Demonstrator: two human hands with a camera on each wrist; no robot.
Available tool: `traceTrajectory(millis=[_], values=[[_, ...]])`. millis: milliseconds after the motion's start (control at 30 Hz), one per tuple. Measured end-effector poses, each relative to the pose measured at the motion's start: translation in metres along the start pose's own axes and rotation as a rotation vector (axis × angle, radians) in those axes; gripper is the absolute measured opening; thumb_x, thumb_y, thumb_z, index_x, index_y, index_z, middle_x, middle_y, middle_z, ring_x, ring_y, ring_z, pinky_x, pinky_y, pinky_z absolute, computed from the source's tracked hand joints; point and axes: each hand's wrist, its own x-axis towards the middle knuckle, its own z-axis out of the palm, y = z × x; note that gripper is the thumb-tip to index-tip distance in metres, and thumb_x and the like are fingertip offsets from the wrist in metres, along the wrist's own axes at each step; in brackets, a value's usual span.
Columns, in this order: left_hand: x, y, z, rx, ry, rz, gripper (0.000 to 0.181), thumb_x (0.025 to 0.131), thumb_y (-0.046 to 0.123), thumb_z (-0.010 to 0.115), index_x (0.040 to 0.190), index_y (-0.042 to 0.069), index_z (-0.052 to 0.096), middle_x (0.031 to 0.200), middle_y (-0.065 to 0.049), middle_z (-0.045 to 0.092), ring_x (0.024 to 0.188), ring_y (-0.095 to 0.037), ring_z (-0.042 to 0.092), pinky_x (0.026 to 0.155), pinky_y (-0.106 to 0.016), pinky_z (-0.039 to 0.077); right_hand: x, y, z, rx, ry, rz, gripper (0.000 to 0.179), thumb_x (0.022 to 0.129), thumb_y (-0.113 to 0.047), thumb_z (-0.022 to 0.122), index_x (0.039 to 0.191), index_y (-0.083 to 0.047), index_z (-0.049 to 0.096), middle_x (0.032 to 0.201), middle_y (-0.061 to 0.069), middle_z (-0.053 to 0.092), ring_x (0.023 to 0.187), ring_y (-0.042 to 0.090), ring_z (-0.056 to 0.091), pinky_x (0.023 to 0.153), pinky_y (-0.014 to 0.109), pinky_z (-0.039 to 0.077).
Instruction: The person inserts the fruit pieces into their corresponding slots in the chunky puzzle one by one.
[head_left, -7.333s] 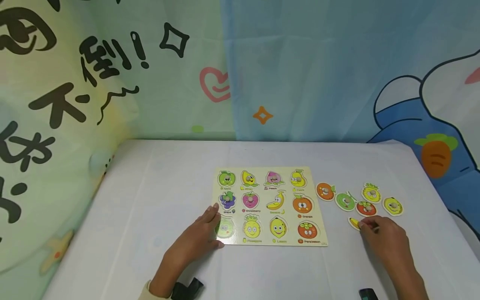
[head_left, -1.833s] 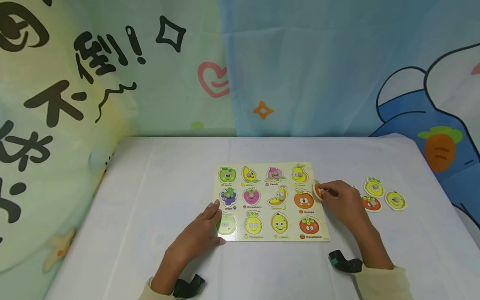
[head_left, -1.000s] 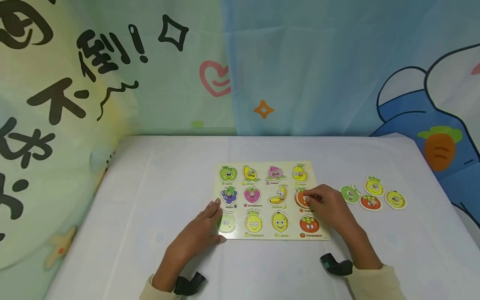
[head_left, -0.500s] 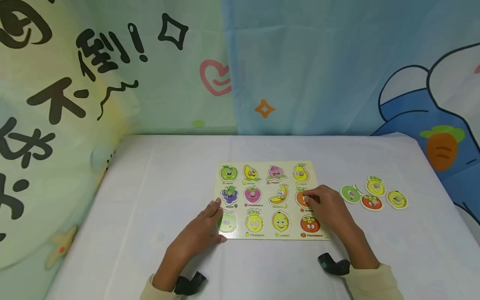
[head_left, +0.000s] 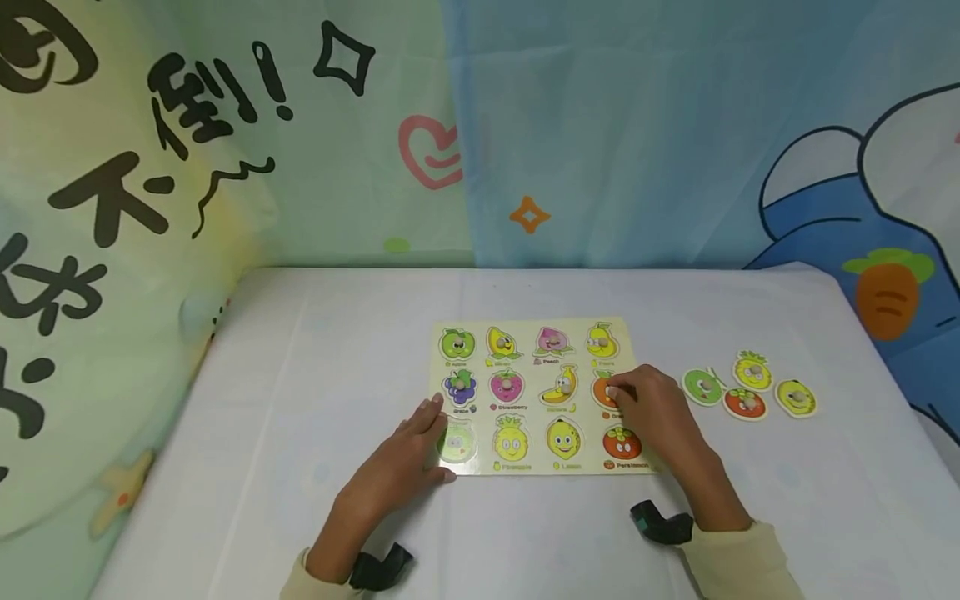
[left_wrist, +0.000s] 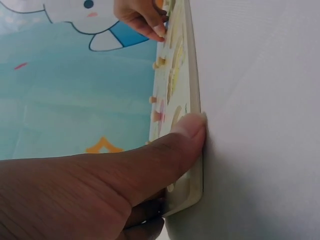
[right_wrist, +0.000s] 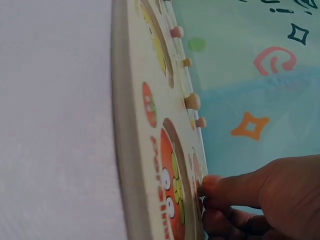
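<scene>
A cream fruit puzzle board lies on the white table, with printed fruit faces in rows. My left hand holds its near left corner, thumb along the front edge in the left wrist view and fingers at the left side. At the board's right side my right hand pinches the orange piece, which lies over the orange slot; the fingers hide part of it. In the right wrist view, thumb and fingertips meet close above the board. The banana piece and grape piece sit in their slots.
Right of the board lie loose pieces: a green melon, a pineapple, a persimmon and a lemon. Wooden knobs stand up from seated pieces. A printed cloth hangs behind the table.
My right hand laid down the banana piece, now in its slot, then brought the orange piece left onto the board. The left hand stays at the corner. Over the last second, little moved.
</scene>
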Motion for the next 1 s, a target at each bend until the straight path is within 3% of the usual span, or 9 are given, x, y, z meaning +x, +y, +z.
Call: traceTrajectory(millis=[433, 600, 700, 833, 1000], values=[[0.005, 0.007, 0.007, 0.049, 0.098, 0.022, 0.09, 0.075, 0.033, 0.083, 0.146, -0.002, 0.04, 0.156, -0.013, 0.029, 0.141, -0.031, 0.03, 0.108, -0.048, 0.036, 0.009, 0.01, -0.004, 0.015, 0.049, 0.001, 0.025, 0.093, -0.01, 0.066, 0.112, 0.004, 0.069, 0.095, 0.015, 0.06, 0.08, 0.027, 0.052, 0.065, 0.035, 0.044], [0.005, 0.002, 0.01, 0.053, 0.058, 0.022, 0.09, 0.079, 0.036, 0.08, 0.149, 0.0, 0.036, 0.159, -0.01, 0.023, 0.144, -0.027, 0.025, 0.112, -0.044, 0.031, 0.007, 0.015, -0.013, 0.05, 0.012, 0.065, 0.033, 0.095, -0.021, 0.065, 0.118, 0.003, 0.067, 0.098, 0.015, 0.061, 0.084, 0.027, 0.054, 0.067, 0.035, 0.045], [0.003, -0.001, 0.008, 0.016, 0.024, 0.017, 0.091, 0.08, 0.034, 0.08, 0.151, 0.001, 0.032, 0.16, -0.008, 0.018, 0.145, -0.025, 0.02, 0.114, -0.042, 0.027, 0.005, 0.021, -0.022, 0.042, 0.071, 0.118, 0.036, 0.097, -0.024, 0.062, 0.121, 0.004, 0.065, 0.099, 0.016, 0.061, 0.085, 0.028, 0.054, 0.066, 0.035, 0.045], [0.0, -0.004, 0.003, -0.041, -0.023, 0.025, 0.089, 0.084, 0.029, 0.077, 0.152, 0.001, 0.028, 0.162, -0.007, 0.013, 0.146, -0.024, 0.015, 0.116, -0.043, 0.022, 0.003, 0.034, -0.035, -0.004, 0.208, 0.165, 0.033, 0.098, -0.015, 0.058, 0.12, 0.009, 0.063, 0.1, 0.022, 0.06, 0.088, 0.034, 0.054, 0.068, 0.041, 0.047], [-0.003, -0.008, 0.0, -0.044, -0.045, 0.059, 0.08, 0.09, 0.025, 0.071, 0.152, 0.0, 0.027, 0.162, -0.007, 0.01, 0.147, -0.023, 0.012, 0.116, -0.043, 0.021, -0.002, 0.051, -0.045, -0.041, 0.221, 0.221, 0.033, 0.095, -0.008, 0.057, 0.118, 0.015, 0.059, 0.103, 0.03, 0.057, 0.096, 0.044, 0.052, 0.072, 0.056, 0.046]])
